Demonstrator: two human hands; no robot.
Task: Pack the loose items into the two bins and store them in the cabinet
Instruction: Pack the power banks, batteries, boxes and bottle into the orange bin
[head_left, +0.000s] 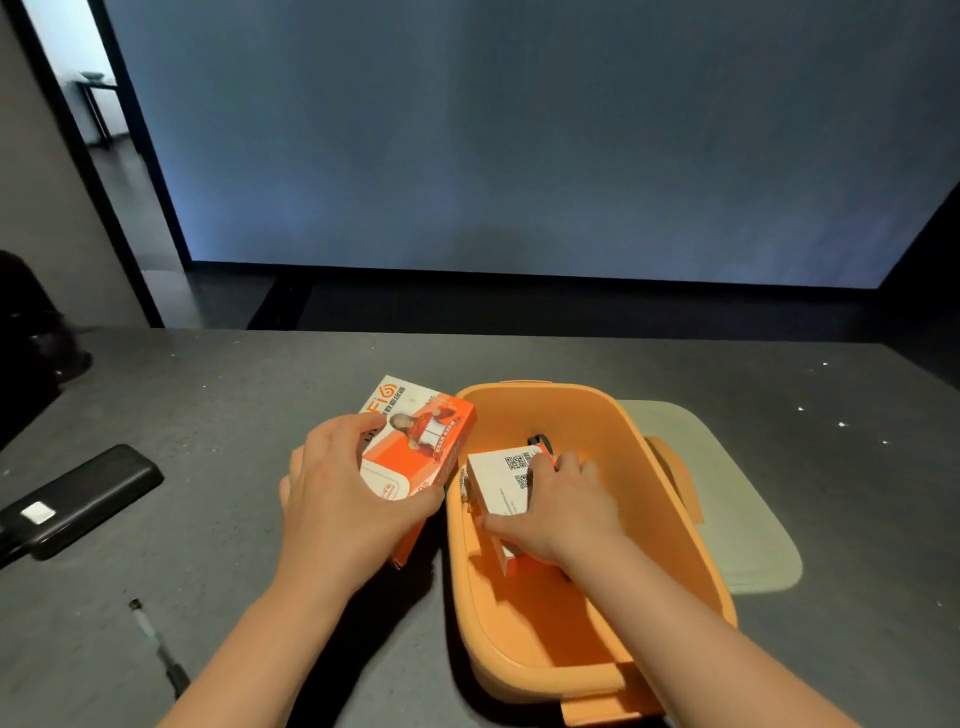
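An orange bin (670, 525) stands on the dark grey table (234, 405) in front of me. My left hand (343, 499) grips an orange and white box (421, 436) just left of the bin's rim. My right hand (561, 506) reaches inside the bin and holds a white box with QR codes (501, 480) tilted against the left wall. A small black item (540, 439) shows behind that box inside the bin.
A pale green lid (727, 493) lies flat to the right of the bin, partly under it. A black power bank (78, 499) rests at the table's left. A thin dark cable or tool (156, 644) lies near the front left.
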